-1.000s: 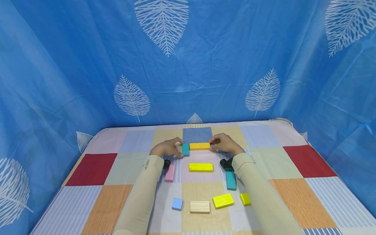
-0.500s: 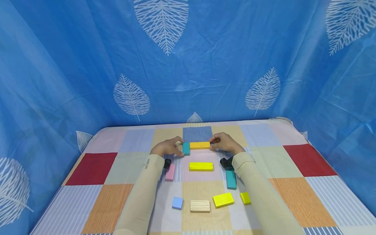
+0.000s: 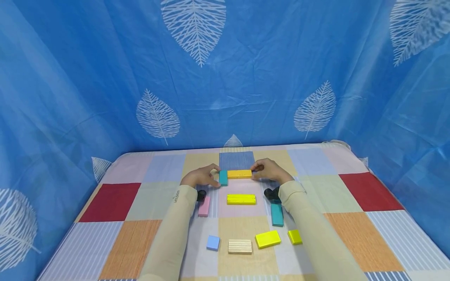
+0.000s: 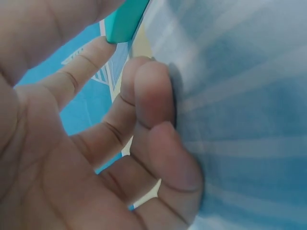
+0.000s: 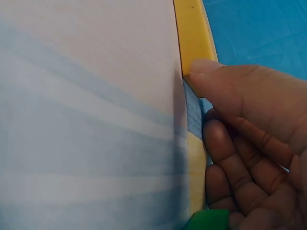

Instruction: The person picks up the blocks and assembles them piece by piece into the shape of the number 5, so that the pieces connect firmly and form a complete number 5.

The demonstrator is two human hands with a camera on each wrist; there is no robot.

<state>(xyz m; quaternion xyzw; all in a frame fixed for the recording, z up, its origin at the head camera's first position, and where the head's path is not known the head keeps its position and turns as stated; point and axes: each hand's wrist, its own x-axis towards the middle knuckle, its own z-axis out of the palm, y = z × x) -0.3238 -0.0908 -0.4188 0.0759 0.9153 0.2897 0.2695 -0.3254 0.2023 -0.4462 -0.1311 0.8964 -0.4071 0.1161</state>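
Scarcely any shift seen since earlier frame. Teal block (image 3: 223, 178) pinched by fingers of left hand (image 3: 201, 176); orange block (image 3: 239, 174), touching its right side, pinched by right hand (image 3: 270, 171).

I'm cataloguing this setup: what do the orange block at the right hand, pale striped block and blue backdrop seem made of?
Orange block: probably painted wood; flat, opaque colour with small dark marks.
Pale striped block: likely bare, matt wood; tan with lengthwise stripes.
Blue backdrop: thin fabric or plastic sheet, unclear which; creases, soft sheen.
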